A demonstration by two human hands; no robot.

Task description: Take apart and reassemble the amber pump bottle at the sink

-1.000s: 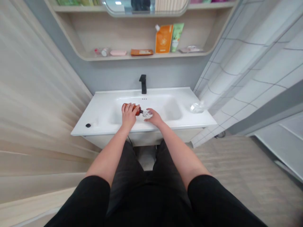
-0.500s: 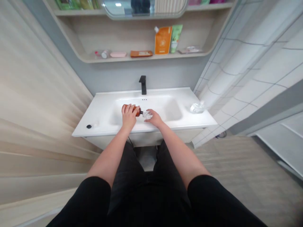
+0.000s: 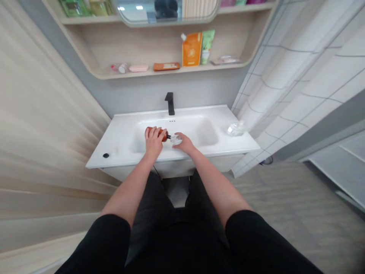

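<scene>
Above the white sink basin, my left hand is wrapped round a reddish-brown bottle. The bottle lies on its side in the air, its narrow black neck pointing right. My right hand has its fingers curled round a small clear, shiny thing, maybe a cup or crumpled plastic. The neck's tip meets the edge of this clear thing; whether liquid flows cannot be seen. On the left of the counter lies a small black cap.
A black faucet rises behind the basin. Crumpled clear plastic lies on the counter's right side. Overhead, a wall shelf holds an orange pouch, a green tube and small items. A beige curtain hangs at left.
The camera view has shifted slightly. Both hands keep the same hold, with the bottle and the clear thing almost unmoved against each other.
</scene>
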